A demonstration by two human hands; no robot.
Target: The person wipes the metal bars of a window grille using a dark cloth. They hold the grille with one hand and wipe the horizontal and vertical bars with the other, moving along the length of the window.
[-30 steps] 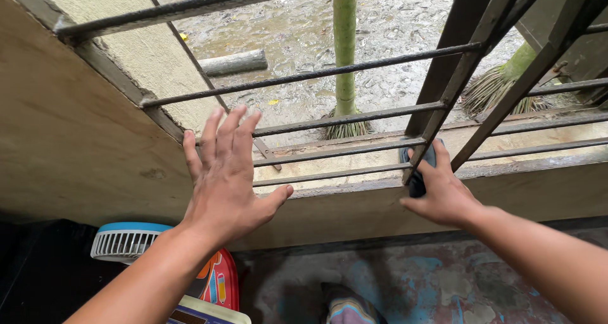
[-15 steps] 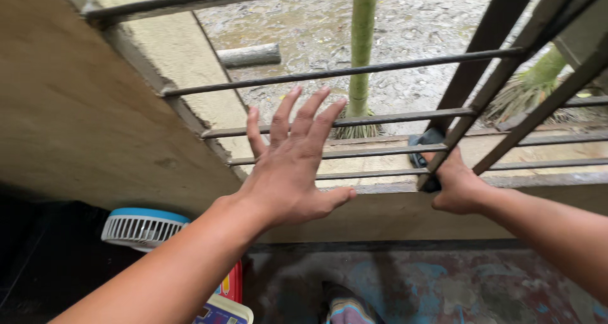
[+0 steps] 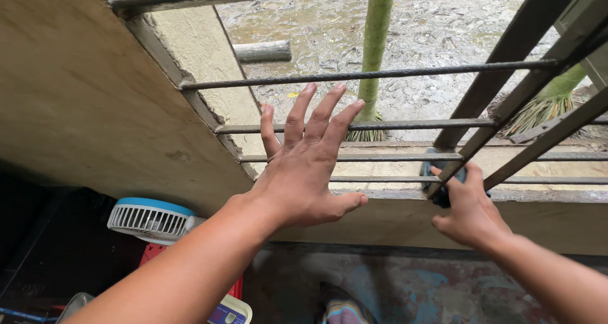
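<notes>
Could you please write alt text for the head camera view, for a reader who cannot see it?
A left hand, fingers spread, reaches toward horizontal metal window bars while the right hand holds a dark object against a slanted bar. A small blue-and-white fan sits below the sill.

dark object (image 3: 443,183): mostly hidden behind right hand (image 3: 467,213) and slanted bar (image 3: 506,105), kind unclear | both forearms: cut off by bottom edge | fan (image 3: 149,219): lower part hidden behind left arm | striped thing (image 3: 342,312): cut by bottom edge
</notes>
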